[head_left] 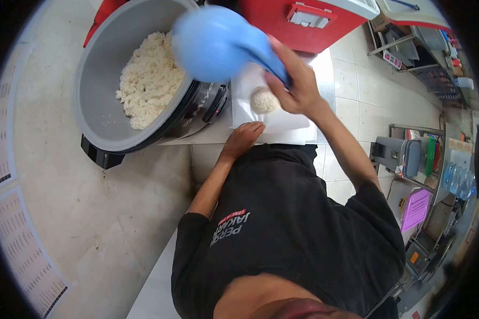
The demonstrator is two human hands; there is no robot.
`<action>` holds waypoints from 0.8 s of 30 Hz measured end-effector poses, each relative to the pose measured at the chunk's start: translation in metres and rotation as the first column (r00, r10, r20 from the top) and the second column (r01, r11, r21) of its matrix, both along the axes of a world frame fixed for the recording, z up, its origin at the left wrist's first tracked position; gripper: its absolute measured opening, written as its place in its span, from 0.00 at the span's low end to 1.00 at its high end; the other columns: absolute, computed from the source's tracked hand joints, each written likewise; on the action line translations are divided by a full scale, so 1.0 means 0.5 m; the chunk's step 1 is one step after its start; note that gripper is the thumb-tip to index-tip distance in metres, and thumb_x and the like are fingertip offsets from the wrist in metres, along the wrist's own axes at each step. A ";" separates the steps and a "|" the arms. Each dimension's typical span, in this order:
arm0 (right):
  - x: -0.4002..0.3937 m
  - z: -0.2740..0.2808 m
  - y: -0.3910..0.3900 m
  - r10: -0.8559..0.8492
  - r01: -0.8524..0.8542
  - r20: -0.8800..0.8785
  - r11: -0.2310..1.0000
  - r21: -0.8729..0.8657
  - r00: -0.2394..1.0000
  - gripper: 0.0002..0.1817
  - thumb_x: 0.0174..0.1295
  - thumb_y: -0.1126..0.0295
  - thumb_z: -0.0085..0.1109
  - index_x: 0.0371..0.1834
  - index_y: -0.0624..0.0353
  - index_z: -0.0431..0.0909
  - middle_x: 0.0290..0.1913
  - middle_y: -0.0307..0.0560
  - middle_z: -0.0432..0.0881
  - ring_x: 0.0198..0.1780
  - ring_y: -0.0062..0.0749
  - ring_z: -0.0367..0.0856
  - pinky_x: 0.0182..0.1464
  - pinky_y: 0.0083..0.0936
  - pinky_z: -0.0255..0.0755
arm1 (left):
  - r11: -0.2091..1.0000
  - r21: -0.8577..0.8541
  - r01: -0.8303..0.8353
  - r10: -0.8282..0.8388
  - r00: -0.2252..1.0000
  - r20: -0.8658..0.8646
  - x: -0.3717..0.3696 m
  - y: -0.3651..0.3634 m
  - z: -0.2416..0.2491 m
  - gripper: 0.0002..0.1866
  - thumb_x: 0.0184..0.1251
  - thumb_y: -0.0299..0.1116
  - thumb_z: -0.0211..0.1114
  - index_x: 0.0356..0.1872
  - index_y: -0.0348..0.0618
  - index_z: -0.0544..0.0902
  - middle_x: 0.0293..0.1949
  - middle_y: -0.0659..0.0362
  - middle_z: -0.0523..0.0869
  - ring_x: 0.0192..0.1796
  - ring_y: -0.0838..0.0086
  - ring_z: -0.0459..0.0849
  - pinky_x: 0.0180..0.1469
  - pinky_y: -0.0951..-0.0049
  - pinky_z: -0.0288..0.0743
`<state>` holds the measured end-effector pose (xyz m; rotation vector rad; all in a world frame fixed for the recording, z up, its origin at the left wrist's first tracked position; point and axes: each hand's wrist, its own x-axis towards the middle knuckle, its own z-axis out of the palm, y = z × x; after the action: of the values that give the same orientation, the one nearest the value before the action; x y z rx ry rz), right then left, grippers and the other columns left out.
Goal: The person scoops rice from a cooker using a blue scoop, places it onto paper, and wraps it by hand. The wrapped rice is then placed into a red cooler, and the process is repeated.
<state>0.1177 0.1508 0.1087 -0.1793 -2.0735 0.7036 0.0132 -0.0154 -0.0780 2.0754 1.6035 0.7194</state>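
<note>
My right hand (298, 80) is closed round the handle of a blue plastic scoop (210, 45), blurred by motion. The scoop is raised between the rice cooker and the paper, and its inside is hidden from me. Below it, a rounded mound of rice (263, 100) sits on a sheet of white wrapping paper (287, 125). At the near edge of that paper my left hand (244, 139) rests with its fingers laid down together, touching the sheet; its thumb is hidden. On the left, a large rice cooker (102, 122) stands open with white cooked rice (149, 85) inside.
A red cooler box (271, 24) with a white lid stands behind the paper. Printed sheets (29, 250) are at the far left. On the right, beyond the tiled floor (351, 90), shelves hold a grey bin (391, 154), a purple crate (416, 208) and water bottles (459, 181).
</note>
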 end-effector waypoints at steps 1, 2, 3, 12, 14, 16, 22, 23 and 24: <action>-0.033 0.054 0.005 0.052 -0.054 0.024 0.995 0.082 0.998 0.30 0.61 0.72 0.55 0.69 0.51 0.63 0.38 0.50 0.79 0.36 0.46 0.81 0.39 0.34 0.75 | 1.000 -0.018 0.022 -0.022 1.000 0.000 0.006 0.003 0.009 0.21 0.53 0.19 0.57 0.51 0.37 0.77 0.51 0.52 0.81 0.58 0.61 0.78 0.60 0.65 0.70; -0.064 0.097 0.001 0.085 -0.097 0.104 0.989 0.111 0.991 0.28 0.60 0.71 0.56 0.66 0.53 0.66 0.39 0.50 0.79 0.37 0.46 0.81 0.40 0.33 0.75 | 0.999 -0.018 0.027 -0.027 1.000 -0.003 0.008 0.004 0.002 0.21 0.53 0.19 0.57 0.51 0.37 0.77 0.51 0.52 0.81 0.58 0.61 0.78 0.60 0.65 0.70; -0.093 0.131 -0.005 0.116 -0.142 0.185 0.981 0.136 0.976 0.26 0.60 0.71 0.57 0.64 0.55 0.69 0.40 0.50 0.79 0.38 0.45 0.81 0.40 0.32 0.75 | 0.999 0.030 0.030 -0.030 1.000 0.006 0.009 0.005 -0.012 0.20 0.52 0.19 0.57 0.51 0.37 0.77 0.51 0.51 0.81 0.57 0.60 0.78 0.61 0.64 0.70; -0.154 0.125 0.031 0.116 -0.141 0.100 0.945 0.295 0.988 0.19 0.61 0.71 0.59 0.57 0.57 0.75 0.39 0.48 0.80 0.42 0.37 0.81 0.45 0.33 0.74 | 0.991 0.072 -0.109 0.113 0.992 -0.056 -0.014 -0.021 -0.035 0.19 0.53 0.19 0.55 0.49 0.38 0.79 0.50 0.51 0.82 0.54 0.60 0.80 0.62 0.59 0.68; -0.073 0.039 0.042 0.137 -0.140 0.135 0.990 0.009 0.981 0.17 0.59 0.65 0.63 0.49 0.58 0.79 0.42 0.49 0.81 0.40 0.42 0.81 0.43 0.31 0.75 | 0.991 0.050 -0.125 0.127 0.991 -0.043 -0.016 -0.013 -0.029 0.18 0.55 0.19 0.55 0.48 0.38 0.80 0.48 0.50 0.84 0.53 0.59 0.81 0.61 0.58 0.69; 0.046 -0.082 0.037 0.082 0.042 0.526 0.975 -0.219 0.846 0.25 0.55 0.59 0.67 0.54 0.59 0.76 0.44 0.50 0.81 0.50 0.39 0.80 0.53 0.33 0.72 | 0.973 0.058 -0.224 0.218 0.971 0.094 -0.020 -0.001 -0.025 0.12 0.60 0.22 0.56 0.45 0.39 0.82 0.43 0.50 0.86 0.48 0.59 0.84 0.55 0.60 0.74; 0.259 -0.330 -0.058 0.084 0.229 0.789 0.933 -0.276 0.608 0.27 0.51 0.63 0.68 0.56 0.58 0.75 0.55 0.55 0.76 0.57 0.51 0.74 0.60 0.39 0.68 | 0.939 -0.038 -0.342 0.337 0.889 0.311 -0.031 0.021 0.024 0.14 0.57 0.22 0.57 0.45 0.38 0.82 0.40 0.46 0.86 0.45 0.53 0.84 0.48 0.62 0.77; 0.266 -0.350 -0.061 0.063 0.256 0.741 0.916 -0.309 0.669 0.22 0.54 0.68 0.64 0.53 0.58 0.77 0.53 0.54 0.78 0.55 0.50 0.75 0.59 0.38 0.69 | 0.941 -0.032 -0.336 0.327 0.883 0.336 -0.033 0.025 0.031 0.14 0.57 0.22 0.58 0.45 0.37 0.82 0.40 0.46 0.86 0.45 0.53 0.84 0.48 0.62 0.77; 0.268 -0.363 -0.064 0.060 0.265 0.740 0.912 -0.314 0.670 0.22 0.54 0.68 0.64 0.53 0.58 0.77 0.53 0.54 0.78 0.55 0.50 0.75 0.59 0.38 0.69 | 0.942 -0.005 -0.337 0.314 0.872 0.376 -0.034 0.029 0.024 0.14 0.56 0.21 0.57 0.44 0.36 0.83 0.39 0.46 0.86 0.44 0.56 0.85 0.47 0.65 0.78</action>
<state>0.2519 0.1189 -0.0730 -0.9627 -2.6198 1.1100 -0.0040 -0.0007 -0.0658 1.5882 1.7345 1.2117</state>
